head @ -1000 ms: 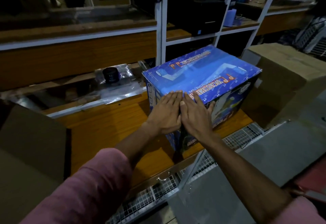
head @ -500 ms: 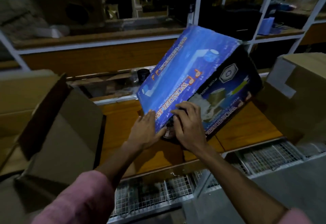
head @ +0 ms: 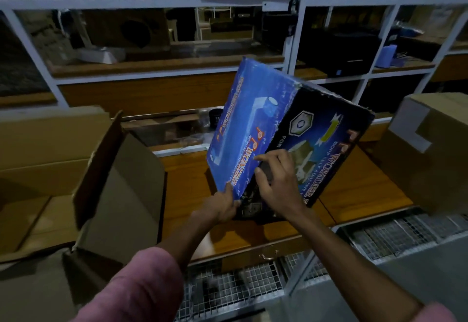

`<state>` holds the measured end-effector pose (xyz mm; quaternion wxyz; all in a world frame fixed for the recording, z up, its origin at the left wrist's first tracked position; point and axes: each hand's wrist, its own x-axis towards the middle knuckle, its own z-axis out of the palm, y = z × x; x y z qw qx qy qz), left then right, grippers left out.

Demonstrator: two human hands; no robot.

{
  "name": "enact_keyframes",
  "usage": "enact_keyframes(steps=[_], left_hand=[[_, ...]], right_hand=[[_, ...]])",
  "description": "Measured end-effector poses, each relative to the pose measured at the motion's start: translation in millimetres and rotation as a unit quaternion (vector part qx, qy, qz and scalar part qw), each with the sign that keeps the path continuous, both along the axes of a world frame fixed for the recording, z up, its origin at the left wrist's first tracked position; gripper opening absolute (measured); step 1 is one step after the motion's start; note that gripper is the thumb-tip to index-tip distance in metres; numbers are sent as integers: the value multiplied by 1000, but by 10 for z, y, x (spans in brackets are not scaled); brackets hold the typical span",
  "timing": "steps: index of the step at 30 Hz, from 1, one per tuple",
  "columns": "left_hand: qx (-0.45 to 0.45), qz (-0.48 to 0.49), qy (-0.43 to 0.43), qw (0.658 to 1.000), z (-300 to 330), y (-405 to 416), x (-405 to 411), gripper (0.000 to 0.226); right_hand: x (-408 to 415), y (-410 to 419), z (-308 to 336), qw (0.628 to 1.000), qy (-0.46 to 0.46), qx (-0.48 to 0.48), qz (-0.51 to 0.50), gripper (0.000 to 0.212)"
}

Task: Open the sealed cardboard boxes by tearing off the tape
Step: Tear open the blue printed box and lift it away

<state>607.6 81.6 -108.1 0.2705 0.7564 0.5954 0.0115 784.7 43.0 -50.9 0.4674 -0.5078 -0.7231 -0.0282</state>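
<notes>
blue box tipped up for its tape

an opened brown carton (head: pixel 119 195) stands at left. the left hand (head: pixel 219 206) is closed around the lower corner of the blue box (head: pixel 255 129), propping it tilted on the wooden table (head: pixel 187 190), probably to expose a sealed edge. the right hand (head: pixel 276 182) lies spread on its dark face, gripping nothing.

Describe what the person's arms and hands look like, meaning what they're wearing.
Both hands, the left hand and the right hand, are bare: no gloves, and no rings or watch that I can make out in this dim light. The forearms are uncovered too. Pink sleeves end above the elbows, the right one showing only at the frame's lower right corner.
</notes>
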Motion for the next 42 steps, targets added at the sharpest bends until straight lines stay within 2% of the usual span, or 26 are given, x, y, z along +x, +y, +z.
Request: enact_keyframes(steps=[2,5,8,10,12,17,20,23,26,29,32,34,37,42], left_hand=[[111,-17,-32,993,29,-50,-31,90],[313,-50,-151,936,268,-108,14,100],[409,36,-224,884,579,-125,39,108],[471,60,-195,858,690,-98,-57,107],[507,33,-136,851,753,-72,-164,100],[490,-5,-52,870,949,-75,-179,70],[523,-32,27,851,1061,-86,-211,61],[527,-48,83,845,1213,-122,-226,61],[471,-40,123,873,1332,-122,-188,73],[408,-15,122,905,1391,-113,-154,96],[389,-5,132,912,1410,-104,-149,93],[393,2,125,911,1370,-112,-144,90],[412,23,38,910,1258,-153,-128,84],[433,46,-25,900,1137,-144,-205,79]], right_hand=[[-8,11,13,1000,18,-11,-4,32],[-50,18,31,999,40,-25,-16,42],[-114,19,44,997,55,-38,-26,50],[-146,25,64,998,44,-39,-30,53],[-149,49,68,998,41,-41,-33,52],[-66,125,102,994,83,-47,-53,49],[82,194,110,989,113,-70,-66,52],[301,315,72,981,144,-101,-80,67],[533,387,85,965,211,-127,-84,96],[762,454,153,954,241,-156,-91,125],[969,572,210,942,249,-215,-71,131],[1055,633,237,931,278,-237,-3,121],[1077,661,248,926,296,-229,52,102],[1024,680,393,925,313,-201,71,97]])
